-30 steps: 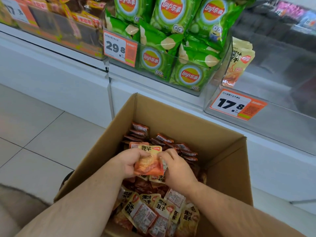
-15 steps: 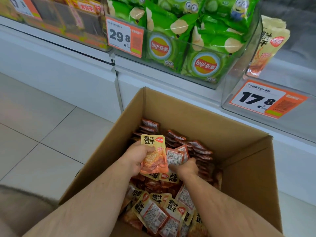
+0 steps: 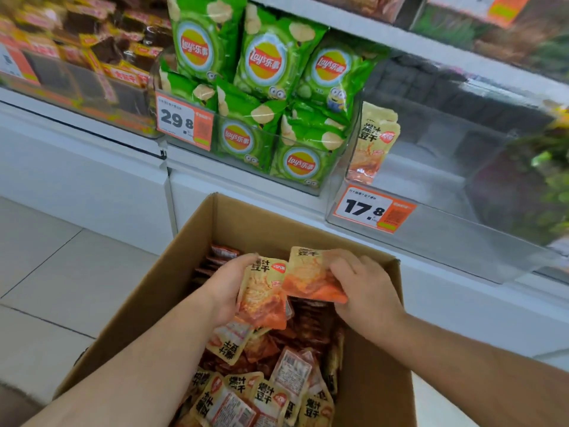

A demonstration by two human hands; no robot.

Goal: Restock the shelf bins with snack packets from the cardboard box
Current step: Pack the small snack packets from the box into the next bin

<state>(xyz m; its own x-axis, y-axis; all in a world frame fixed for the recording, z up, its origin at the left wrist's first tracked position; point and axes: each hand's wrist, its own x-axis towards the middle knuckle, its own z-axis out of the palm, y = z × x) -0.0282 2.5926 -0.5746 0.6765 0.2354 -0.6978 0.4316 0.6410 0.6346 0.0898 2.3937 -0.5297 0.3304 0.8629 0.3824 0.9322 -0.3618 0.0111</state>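
Lay's bags [image 3: 266,64]; price tags [image 3: 184,120] 29.8, 17.8

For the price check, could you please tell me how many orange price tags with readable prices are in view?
2: the 29.8 tag on the green chip bin's front, and the 17.8 tag on the nearly empty clear bin's front. Other orange tags at the frame edges are blurred or cut off.

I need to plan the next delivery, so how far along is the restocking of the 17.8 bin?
Barely begun. Done: only a few packets stand at the left end of the clear bin. In hand: the left hand grips one packet and the right hand another, both over the cardboard box. Left: many packets lie in the box.
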